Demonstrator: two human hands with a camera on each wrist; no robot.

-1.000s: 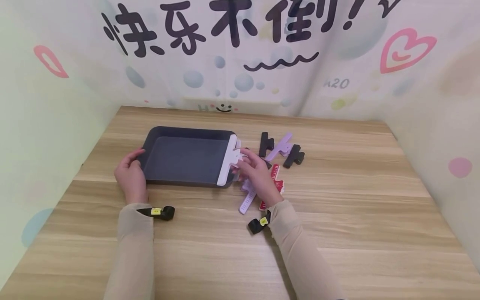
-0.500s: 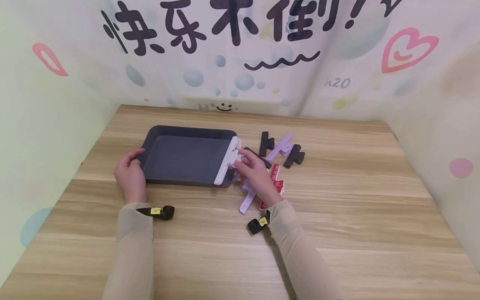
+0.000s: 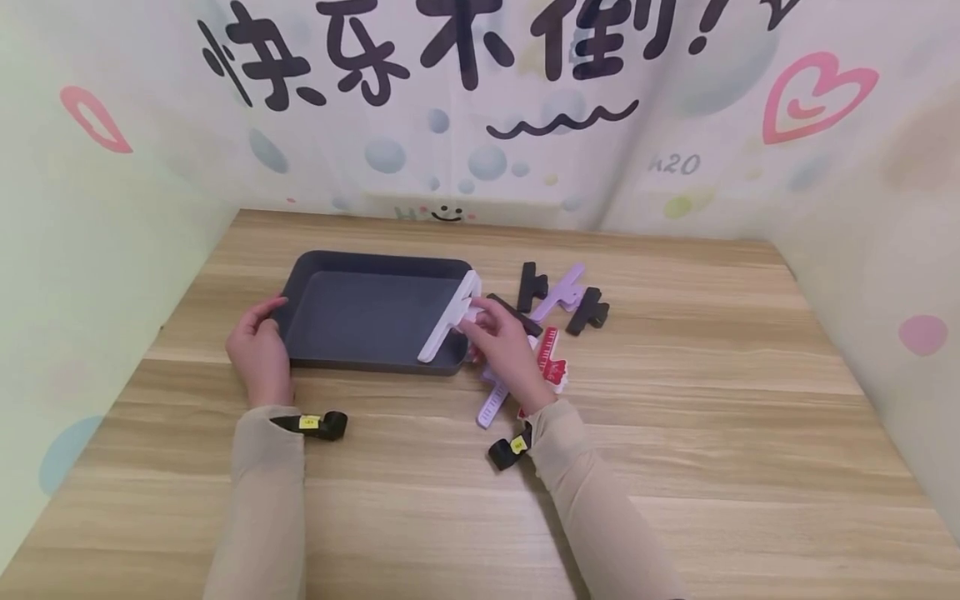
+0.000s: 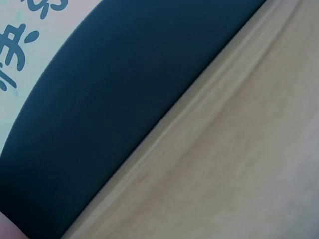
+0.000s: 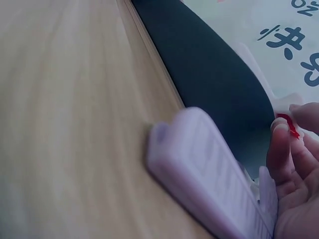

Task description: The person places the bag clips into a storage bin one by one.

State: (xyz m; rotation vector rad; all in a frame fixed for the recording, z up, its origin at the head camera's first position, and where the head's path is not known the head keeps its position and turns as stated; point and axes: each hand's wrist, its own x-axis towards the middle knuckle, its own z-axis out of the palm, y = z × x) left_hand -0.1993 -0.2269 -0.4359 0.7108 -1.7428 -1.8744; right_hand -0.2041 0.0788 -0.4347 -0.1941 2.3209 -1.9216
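Observation:
A dark rectangular baking tray (image 3: 360,317) lies on the wooden table. My left hand (image 3: 258,354) grips its left edge. At the tray's right end, my right hand (image 3: 510,346) pinches a white clip (image 3: 444,327) by its handles. The clip's long bar slants over the right rim and inside of the tray; whether its jaws bite the rim I cannot tell. Something red shows between the fingers (image 5: 280,144) in the right wrist view. Below that hand lies a ridged lilac clip (image 5: 199,169), and beside it a red clip (image 3: 553,357).
Behind the right hand lie two black clips (image 3: 531,286) with another lilac clip (image 3: 561,292) between them. A further black clip (image 3: 516,315) is partly covered by the hand. A printed cloth (image 3: 480,158) hangs at the table's back edge.
The white clip has turned, its near end swinging left over the inside of the tray. My right hand has shifted slightly left with it. The left hand stays on the tray's edge.

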